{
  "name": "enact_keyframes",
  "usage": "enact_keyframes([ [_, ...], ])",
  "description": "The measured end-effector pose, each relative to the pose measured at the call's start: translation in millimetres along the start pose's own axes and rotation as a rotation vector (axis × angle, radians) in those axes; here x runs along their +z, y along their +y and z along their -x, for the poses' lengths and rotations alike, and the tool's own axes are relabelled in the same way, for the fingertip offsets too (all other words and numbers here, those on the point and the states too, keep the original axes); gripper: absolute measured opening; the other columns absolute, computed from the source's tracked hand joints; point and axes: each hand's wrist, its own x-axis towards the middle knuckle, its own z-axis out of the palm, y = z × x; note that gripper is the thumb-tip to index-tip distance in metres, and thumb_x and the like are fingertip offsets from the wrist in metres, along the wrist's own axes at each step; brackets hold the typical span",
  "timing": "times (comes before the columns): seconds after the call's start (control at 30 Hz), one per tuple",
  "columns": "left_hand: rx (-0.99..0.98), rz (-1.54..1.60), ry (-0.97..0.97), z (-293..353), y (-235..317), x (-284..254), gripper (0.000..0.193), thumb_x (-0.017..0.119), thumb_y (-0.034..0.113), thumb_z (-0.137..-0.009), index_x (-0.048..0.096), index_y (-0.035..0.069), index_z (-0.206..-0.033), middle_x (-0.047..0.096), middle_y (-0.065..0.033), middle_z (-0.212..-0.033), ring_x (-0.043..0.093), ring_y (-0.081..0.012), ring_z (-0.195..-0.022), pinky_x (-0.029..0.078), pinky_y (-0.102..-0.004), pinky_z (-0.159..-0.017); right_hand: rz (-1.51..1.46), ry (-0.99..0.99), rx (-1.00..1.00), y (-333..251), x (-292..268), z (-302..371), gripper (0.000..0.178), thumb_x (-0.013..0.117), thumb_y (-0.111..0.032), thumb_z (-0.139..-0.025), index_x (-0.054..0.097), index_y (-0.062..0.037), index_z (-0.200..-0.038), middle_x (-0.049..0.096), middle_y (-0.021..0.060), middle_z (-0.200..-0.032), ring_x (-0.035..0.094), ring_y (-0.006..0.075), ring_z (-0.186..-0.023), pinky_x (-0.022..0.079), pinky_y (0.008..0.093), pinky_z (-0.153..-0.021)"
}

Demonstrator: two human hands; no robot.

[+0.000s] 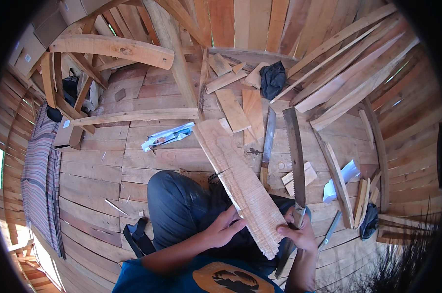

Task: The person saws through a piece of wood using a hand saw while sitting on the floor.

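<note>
Left grip (226, 227): half-open, touching pale wooden board (243, 188)
Right grip (302, 234): clasping grey steel handsaw (295, 156) — thumb on board
White label (67, 124): illegible

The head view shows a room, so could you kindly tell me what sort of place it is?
Probably a makeshift woodworking room: plank walls surround a plank floor, loose boards lie about, and the right hand holds a saw.
</note>
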Motion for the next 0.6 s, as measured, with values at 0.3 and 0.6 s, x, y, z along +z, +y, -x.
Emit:
enact_keyframes([
  [0.3,0.288,-1.62,0.109,19,114,-92,0.046,0.079,0.025,-0.072,0.062,0.013,-0.113,0.051,-0.0115,-0.133,0.039,-0.0307,-0.137,0.02,-0.0627,-0.114,-0.411,-0.28,0.124,27,-39,-6,0.042,0.08,-0.002,-0.065,0.042,-0.0108,-0.079,0.043,-0.0035,-0.065,0.04,0.0069,-0.057,0.026,0.0255,-0.053],
  [0.6,0.263,-1.772,-0.228,4,168,-137,0.017,0.064,0.026,-0.089,0.062,0.009,-0.091,0.065,-0.0062,-0.077,0.068,-0.0247,-0.075,0.053,-0.0401,-0.073,-0.249,-0.027,0.148,18,-39,-54,0.043,0.055,-0.052,-0.096,0.041,-0.0136,-0.082,0.057,0.0086,-0.071,0.057,0.0159,-0.049,0.029,0.0227,-0.033],
])
